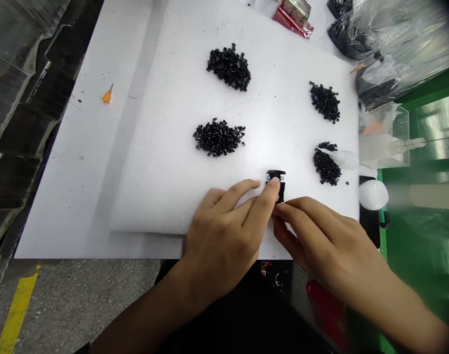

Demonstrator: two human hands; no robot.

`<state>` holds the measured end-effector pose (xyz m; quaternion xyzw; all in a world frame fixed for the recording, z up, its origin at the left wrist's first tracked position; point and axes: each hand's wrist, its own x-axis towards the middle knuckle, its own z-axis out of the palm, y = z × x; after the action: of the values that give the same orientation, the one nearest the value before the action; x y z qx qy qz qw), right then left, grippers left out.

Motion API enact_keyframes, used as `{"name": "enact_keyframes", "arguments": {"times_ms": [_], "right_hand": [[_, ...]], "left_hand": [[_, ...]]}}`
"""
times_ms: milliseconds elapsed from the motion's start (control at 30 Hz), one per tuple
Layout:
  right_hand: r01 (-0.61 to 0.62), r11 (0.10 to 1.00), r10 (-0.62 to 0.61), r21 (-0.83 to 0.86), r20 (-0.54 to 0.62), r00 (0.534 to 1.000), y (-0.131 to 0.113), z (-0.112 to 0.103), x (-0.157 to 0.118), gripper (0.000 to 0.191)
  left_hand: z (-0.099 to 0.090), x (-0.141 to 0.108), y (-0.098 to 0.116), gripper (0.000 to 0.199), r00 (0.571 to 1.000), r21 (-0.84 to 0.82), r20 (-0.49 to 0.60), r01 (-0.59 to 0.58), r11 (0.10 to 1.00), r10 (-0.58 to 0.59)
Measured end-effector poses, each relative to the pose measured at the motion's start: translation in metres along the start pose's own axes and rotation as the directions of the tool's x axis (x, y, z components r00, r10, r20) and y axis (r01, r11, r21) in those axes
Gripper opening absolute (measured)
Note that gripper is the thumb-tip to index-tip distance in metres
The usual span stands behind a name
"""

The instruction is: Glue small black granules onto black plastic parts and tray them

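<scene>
A small black part with shiny metal bits lies near the front of the white foam sheet, partly hidden under my fingers. My left hand has its index fingertip pressed on top of this part, with another finger stretched out to the left of it. At the part's lower right edge, the fingers of my right hand are pinched together. Just beyond both hands are piles of tiny black pieces: one pile to the left, another pile to the right.
The white foam sheet also carries a far left pile and a far right pile. A white dropper rests over the near right pile. An orange dispensing needle lies at left. Plastic bags and a clear box stand at right.
</scene>
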<state>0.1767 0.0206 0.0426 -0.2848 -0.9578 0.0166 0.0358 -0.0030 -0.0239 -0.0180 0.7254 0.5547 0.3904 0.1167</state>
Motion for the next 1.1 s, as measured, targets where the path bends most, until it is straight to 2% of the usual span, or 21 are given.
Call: {"name": "enact_keyframes", "arguments": {"times_ms": [133, 267, 400, 600, 700, 867, 1100], "right_hand": [[0.011, 1.000, -0.011, 0.019, -0.006, 1.000, -0.006, 0.000, -0.004, 0.030], [0.007, 0.999, -0.005, 0.035, -0.071, 0.997, -0.011, 0.010, -0.010, 0.031], [-0.078, 0.993, 0.090, 0.090, -0.138, 0.986, -0.012, 0.018, -0.014, 0.034], [-0.170, 0.941, 0.209, 0.294, -0.106, 0.972, -0.006, 0.013, -0.008, 0.021], [-0.141, 0.949, 0.159, 0.281, -0.044, 0.986, 0.001, 0.008, -0.003, 0.019], [-0.060, 0.974, 0.051, 0.220, 0.051, 0.997, 0.004, 0.003, 0.003, 0.020], [0.010, 0.999, -0.007, 0.053, -0.041, 0.999, -0.008, 0.005, -0.001, 0.014]], "left_hand": [[0.000, -0.001, 0.000, 0.040, 1.000, 0.003, -0.007, -0.012, 1.000, 0.012], [0.001, -0.002, -0.001, 0.041, 1.000, 0.004, -0.011, -0.027, 1.000, 0.027], [0.001, -0.003, 0.000, 0.042, 0.999, 0.009, -0.017, -0.027, 1.000, 0.027], [0.000, -0.002, -0.001, 0.046, 0.998, -0.041, -0.052, -0.022, 0.999, 0.020], [-0.001, 0.000, -0.001, 0.053, 0.996, -0.092, -0.090, 0.006, 0.996, -0.015], [-0.001, -0.001, -0.001, 0.058, 0.995, -0.114, -0.096, 0.026, 0.993, -0.037], [-0.002, -0.001, -0.002, 0.056, 0.994, -0.114, -0.103, 0.024, 0.993, -0.036]]}}
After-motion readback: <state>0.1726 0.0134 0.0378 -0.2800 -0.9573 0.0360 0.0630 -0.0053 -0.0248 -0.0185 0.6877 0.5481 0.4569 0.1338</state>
